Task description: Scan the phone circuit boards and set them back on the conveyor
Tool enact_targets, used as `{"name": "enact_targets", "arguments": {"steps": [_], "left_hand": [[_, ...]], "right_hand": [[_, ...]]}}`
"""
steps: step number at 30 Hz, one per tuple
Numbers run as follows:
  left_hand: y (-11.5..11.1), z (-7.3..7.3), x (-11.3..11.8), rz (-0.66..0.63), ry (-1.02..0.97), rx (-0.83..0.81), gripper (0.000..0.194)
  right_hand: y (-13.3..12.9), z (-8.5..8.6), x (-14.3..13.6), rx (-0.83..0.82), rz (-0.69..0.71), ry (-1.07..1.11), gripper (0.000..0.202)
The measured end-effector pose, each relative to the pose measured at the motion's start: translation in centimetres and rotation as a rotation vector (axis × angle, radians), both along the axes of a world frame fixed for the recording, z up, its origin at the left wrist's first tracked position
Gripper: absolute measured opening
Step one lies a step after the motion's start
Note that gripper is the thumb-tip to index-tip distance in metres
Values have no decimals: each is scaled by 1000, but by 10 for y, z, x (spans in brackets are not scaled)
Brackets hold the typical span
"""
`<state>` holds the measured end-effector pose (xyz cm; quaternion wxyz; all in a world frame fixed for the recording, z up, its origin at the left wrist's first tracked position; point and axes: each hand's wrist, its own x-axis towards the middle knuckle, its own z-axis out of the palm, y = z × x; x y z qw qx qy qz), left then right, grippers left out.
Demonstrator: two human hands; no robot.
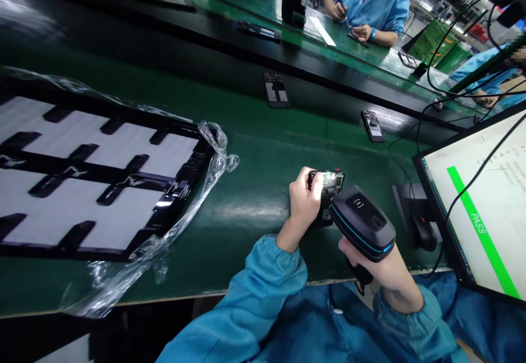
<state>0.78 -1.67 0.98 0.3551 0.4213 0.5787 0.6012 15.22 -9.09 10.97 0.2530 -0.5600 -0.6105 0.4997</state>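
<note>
My left hand (304,201) is closed around the side of an opened phone (331,183), whose bare circuit parts show at the top. A black handheld barcode scanner (362,222) with a blue light strip is gripped in my right hand (354,253); its head hides part of the fingers and the handle. The scanner's front points toward the phone, close beside it. Both are held over the green tabletop (250,220), near its front edge.
To the left lies a black tray (123,252) with pale compartments, wrapped in clear plastic (193,209). On the right stand a monitor (476,188) reading PASS and a mouse (423,231). Opened phones (276,90) lie along the dark strip; a co-worker (382,12) sits opposite. Cables hang at right.
</note>
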Motion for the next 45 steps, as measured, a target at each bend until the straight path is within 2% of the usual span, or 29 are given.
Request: {"name": "enact_targets", "arguments": {"steps": [6,19,21,23,27,30,35,39,45], "left_hand": [[-4,0,2,17,34,47,19],[-6,0,1,1,191,181,23],[-6,2,2,-2,213,163,23],[-5,6,5,0,235,114,20],[-7,17,13,10,260,-101,19],[-9,22,15,-14,260,-195,22],[-9,18,15,-12,279,-225,27],[-8,14,16,1,289,-190,25],[-3,12,16,-7,308,-216,26]], "right_hand": [[-7,2,14,-172,21,31,33],[-11,4,31,-163,31,224,29],[-11,5,29,-151,52,211,22],[-13,4,22,-64,31,146,18],[-20,-5,6,153,-1,-13,31],[-25,-14,-1,204,14,-48,29],[-30,-20,1,267,-16,-61,29],[-30,-21,5,261,-12,-37,32],[-28,-20,7,233,-35,-50,26]]}}
